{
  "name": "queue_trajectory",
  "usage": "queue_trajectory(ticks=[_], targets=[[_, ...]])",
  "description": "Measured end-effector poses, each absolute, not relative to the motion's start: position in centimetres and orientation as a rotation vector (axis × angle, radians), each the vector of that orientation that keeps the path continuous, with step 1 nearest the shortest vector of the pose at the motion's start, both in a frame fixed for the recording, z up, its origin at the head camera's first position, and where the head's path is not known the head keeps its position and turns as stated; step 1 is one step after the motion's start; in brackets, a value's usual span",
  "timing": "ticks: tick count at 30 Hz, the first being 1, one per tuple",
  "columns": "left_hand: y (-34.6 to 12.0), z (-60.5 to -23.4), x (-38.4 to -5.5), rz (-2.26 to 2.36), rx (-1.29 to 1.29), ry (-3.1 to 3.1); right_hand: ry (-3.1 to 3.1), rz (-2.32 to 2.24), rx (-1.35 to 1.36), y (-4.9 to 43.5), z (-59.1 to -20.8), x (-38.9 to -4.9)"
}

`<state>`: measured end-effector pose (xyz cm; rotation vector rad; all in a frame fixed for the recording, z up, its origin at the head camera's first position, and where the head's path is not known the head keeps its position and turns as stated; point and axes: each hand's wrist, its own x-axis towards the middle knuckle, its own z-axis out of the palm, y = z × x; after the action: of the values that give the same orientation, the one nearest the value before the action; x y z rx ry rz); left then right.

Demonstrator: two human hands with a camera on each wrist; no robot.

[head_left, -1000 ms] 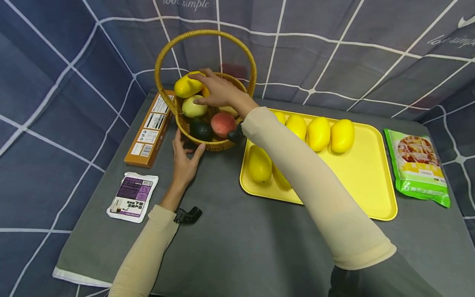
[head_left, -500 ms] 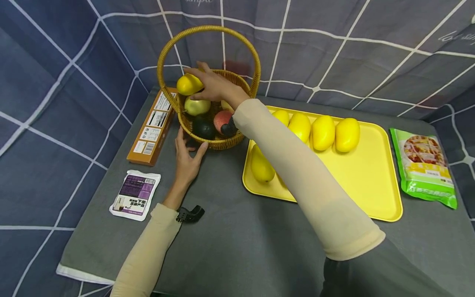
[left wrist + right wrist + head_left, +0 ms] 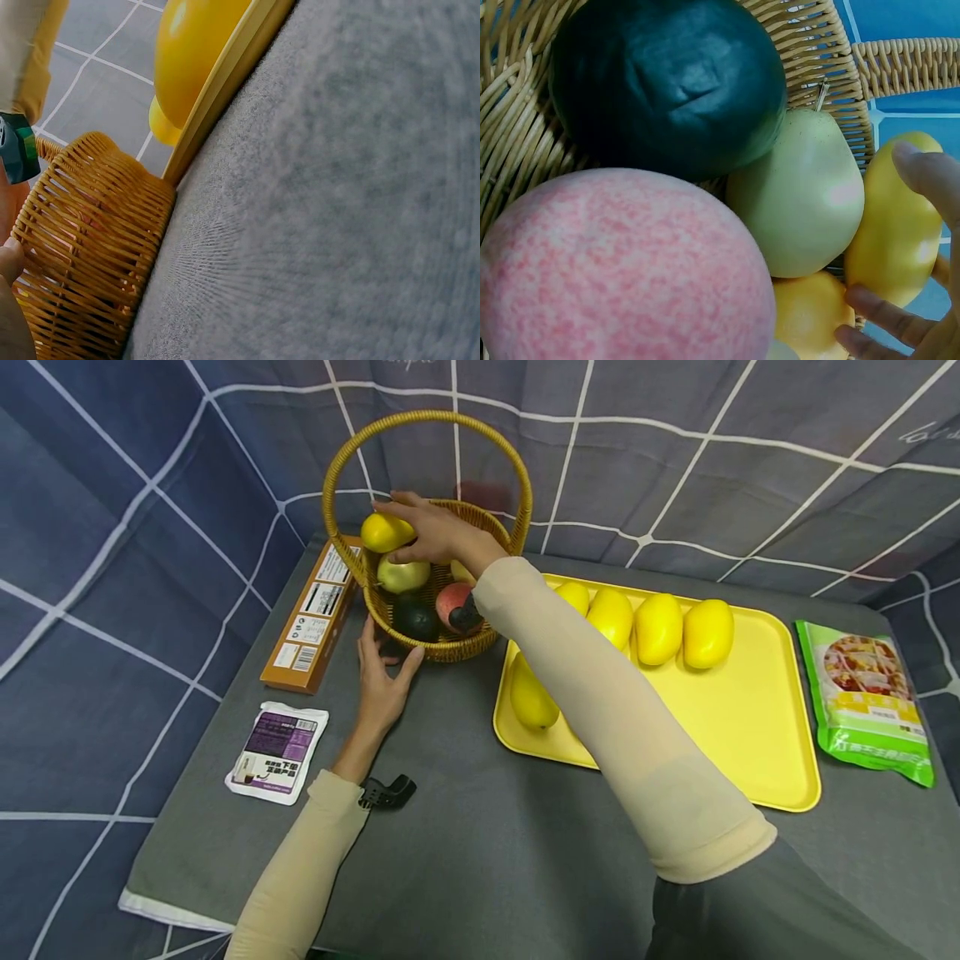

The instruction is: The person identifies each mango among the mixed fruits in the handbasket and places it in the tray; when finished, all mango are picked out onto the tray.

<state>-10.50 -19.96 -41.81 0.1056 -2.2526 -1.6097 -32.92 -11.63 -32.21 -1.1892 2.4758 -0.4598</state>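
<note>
In the head view, my right hand reaches over the wicker basket and grips a yellow mango at its left rim. The right wrist view shows the thumb on the near side of this mango, with other fingers at its lower end. Inside lie a pale green pear, a dark green avocado, a pink peach and an orange. My left hand rests with spread fingers against the basket's lower front-left side; its thumb touches the woven wall in the left wrist view.
A yellow tray with several mangoes stands right of the basket, partly under my right forearm. A brown box and a white-purple pouch lie at left. A green food packet lies far right.
My right hand has shifted slightly left relative to the basket, its fingers reaching further over the mango. The left hand stays at the basket. The head view has shifted a little.
</note>
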Motion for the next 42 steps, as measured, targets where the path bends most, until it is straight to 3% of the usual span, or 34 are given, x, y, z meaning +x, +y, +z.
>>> queue_trajectory(ticks=[25, 42], targets=[[-19.4, -41.6, -10.4, -1.613, 0.103, -2.263, 2.593, -0.763, -1.247, -8.3, -33.7, -32.3], [-19.7, -41.7, -10.2, -1.605, 0.081, -2.262, 2.613, -0.905, -1.428, -3.9, -33.2, -28.8]])
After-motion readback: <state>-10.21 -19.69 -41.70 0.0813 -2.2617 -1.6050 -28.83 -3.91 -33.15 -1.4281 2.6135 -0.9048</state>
